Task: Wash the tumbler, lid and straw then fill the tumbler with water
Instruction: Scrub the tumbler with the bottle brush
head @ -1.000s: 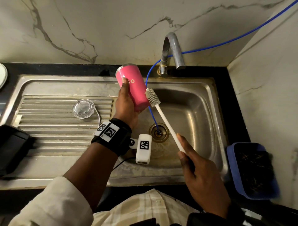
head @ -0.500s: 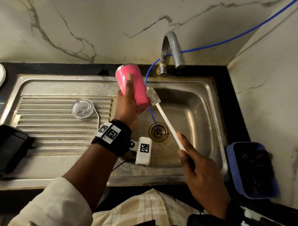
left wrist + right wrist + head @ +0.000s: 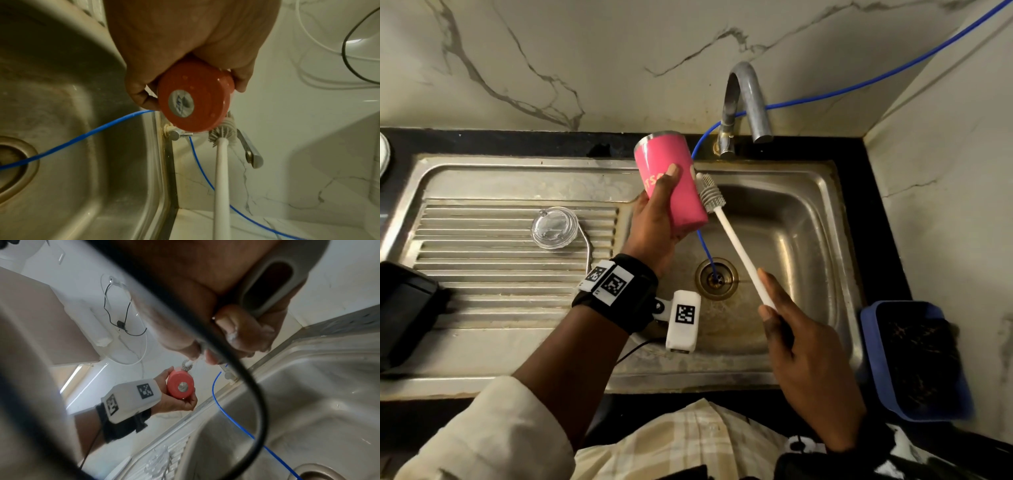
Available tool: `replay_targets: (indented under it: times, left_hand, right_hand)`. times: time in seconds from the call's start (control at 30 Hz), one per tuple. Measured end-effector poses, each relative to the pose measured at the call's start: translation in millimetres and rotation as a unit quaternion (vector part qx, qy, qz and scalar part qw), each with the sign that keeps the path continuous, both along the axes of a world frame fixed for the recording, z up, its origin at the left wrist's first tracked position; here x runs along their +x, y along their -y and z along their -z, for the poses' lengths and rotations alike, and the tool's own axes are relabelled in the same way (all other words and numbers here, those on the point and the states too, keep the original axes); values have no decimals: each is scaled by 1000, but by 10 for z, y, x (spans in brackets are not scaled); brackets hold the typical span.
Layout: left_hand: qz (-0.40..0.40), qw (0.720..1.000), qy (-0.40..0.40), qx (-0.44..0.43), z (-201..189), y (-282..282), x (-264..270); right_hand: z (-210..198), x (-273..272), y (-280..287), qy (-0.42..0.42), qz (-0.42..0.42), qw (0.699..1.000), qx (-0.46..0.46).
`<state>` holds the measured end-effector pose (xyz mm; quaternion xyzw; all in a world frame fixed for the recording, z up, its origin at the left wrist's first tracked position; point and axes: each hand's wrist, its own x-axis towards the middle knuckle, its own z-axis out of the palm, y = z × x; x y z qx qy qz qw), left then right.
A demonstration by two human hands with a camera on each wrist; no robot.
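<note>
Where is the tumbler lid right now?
In the head view the clear lid lies on the ribbed draining board left of the basin, beside the metal straw, left of the left hand.

Left sleeve: we wear a cream long sleeve [image 3: 482,435], pushed up the forearm.
Left wrist: a black fabric wrist strap [image 3: 619,291] with square black-and-white code tags on white plates.
Wrist camera: a white rounded plastic box [image 3: 683,322] beside the strap, one code tag on its face, a thin black cable trailing from it.
Shirt: pale checked cloth [image 3: 688,442].
</note>
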<state>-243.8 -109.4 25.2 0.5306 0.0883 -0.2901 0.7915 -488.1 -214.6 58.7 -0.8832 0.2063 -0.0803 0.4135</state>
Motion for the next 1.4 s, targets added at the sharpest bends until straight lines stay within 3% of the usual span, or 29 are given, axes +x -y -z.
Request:
replay_targets:
  times: [0.33, 0.93, 1.2, 1.4]
  left_hand:
    - [-57, 998, -8, 41, -137, 40, 10]
    - [-36, 999, -30, 16, -69, 138, -147]
    - [-84, 995, -43, 12, -118, 21, -7]
    - [-53, 998, -19, 23, -119, 95, -63]
  right_hand:
    - [-37, -116, -53, -27, -31, 999, -7]
    - [-17, 50, -18, -10, -8, 1000, -2]
    - [-62, -149, -62, -20, -23, 999, 25]
    - [-48, -18, -39, -6, -11, 1000, 3]
